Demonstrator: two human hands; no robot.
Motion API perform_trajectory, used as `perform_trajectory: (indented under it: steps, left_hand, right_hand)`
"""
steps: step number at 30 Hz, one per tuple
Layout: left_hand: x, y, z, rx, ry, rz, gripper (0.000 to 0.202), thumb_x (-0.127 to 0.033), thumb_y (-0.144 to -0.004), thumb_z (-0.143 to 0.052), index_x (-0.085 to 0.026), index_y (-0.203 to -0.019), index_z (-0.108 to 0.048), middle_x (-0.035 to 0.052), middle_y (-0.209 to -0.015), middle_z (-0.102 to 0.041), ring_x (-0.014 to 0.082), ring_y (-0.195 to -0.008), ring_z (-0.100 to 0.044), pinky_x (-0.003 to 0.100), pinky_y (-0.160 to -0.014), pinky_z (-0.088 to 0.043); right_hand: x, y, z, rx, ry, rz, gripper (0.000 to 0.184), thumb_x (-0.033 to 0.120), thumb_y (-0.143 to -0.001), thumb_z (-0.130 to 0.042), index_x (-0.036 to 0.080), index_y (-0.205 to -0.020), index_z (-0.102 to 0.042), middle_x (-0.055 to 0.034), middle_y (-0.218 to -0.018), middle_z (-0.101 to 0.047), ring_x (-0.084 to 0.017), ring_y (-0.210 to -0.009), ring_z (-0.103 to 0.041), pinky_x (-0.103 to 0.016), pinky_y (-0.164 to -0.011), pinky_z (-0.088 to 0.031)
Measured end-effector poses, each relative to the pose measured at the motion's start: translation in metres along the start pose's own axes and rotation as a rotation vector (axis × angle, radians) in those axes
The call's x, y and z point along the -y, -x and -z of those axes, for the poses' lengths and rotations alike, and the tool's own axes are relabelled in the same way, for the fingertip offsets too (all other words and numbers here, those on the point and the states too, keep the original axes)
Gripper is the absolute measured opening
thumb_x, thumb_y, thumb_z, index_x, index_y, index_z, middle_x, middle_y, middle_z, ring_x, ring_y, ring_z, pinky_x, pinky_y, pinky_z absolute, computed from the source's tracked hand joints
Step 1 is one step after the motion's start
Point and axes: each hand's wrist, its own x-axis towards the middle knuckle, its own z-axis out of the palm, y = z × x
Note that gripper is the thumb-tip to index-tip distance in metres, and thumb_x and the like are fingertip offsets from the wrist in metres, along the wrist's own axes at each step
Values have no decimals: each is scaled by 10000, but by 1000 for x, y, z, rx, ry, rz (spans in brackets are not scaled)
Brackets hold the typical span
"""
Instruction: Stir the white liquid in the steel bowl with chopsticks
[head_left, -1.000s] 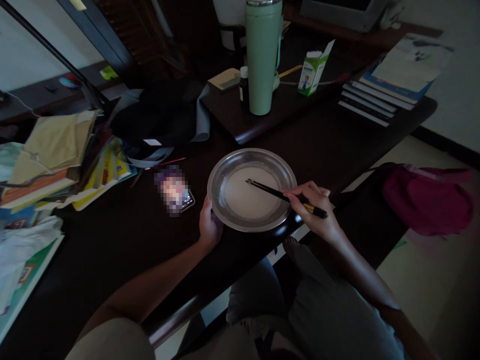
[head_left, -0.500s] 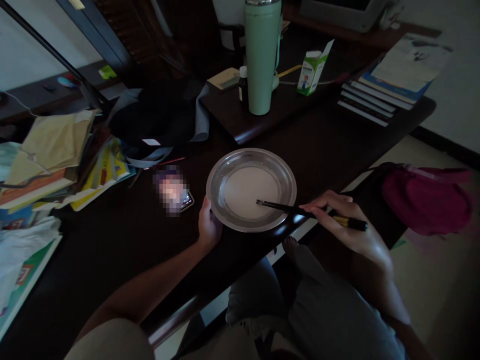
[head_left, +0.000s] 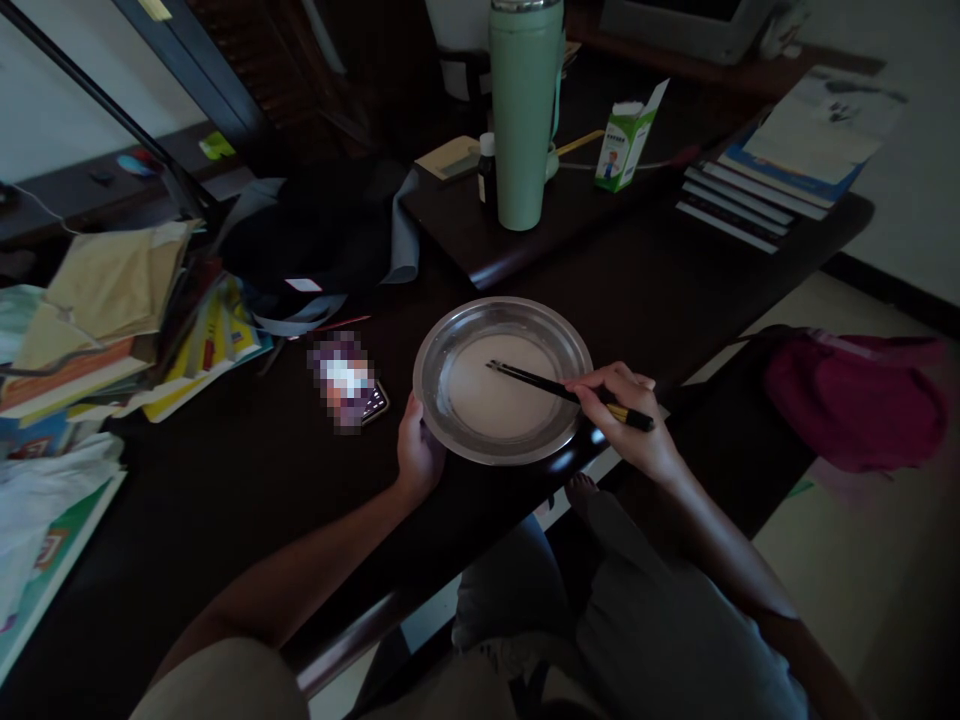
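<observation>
the metal plate (head_left: 571, 338) sits at the near edge of the desk (head_left: 247, 470), with a pale milky layer (head_left: 487, 405) across its bottom. the dark chopsticks (head_left: 551, 386) cross its right rim. their long axis runs from near right to far left, and the tips are over the middle of the layer; whether they dip in is unclear. the right hand (head_left: 628, 422) is just outside the right rim, its grip clenched round the chopsticks' thick end, wrist low, forearm coming from the near right. the left hand (head_left: 418, 452) has its grip on the plate's near-left rim. a phone (head_left: 351, 388) lies to the left, and a green flask (head_left: 521, 115) stands farther back.
</observation>
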Motion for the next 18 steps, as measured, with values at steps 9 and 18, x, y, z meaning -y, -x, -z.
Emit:
perform_trajectory:
  steps: [9, 18]
  left_hand:
    - [0, -2, 2, 3, 6, 5, 422, -582, -907, -738, -247, -1158, -801, 69, -1211, -833, 315, -1208, -755, 468, -1097, -583]
    - [1, -3, -1, 2, 9, 7, 416, -581, -905, -737, -250, -1150, -797, 70, -1216, -823, 326, -1240, -746, 488, -1109, -581]
  right_hand:
    - [5, 15, 40, -55, 62, -19, 267, 481, -1049, -633, 326, -899, -790, -21, -955, -860, -261, -863, -768, -528, -924, -488]
    - [14, 17, 41, 163, -89, 9, 292, 485, -1068, -628, 313, -919, -811, -23, -951, -847, -244, -873, -780, -490, -886, -516]
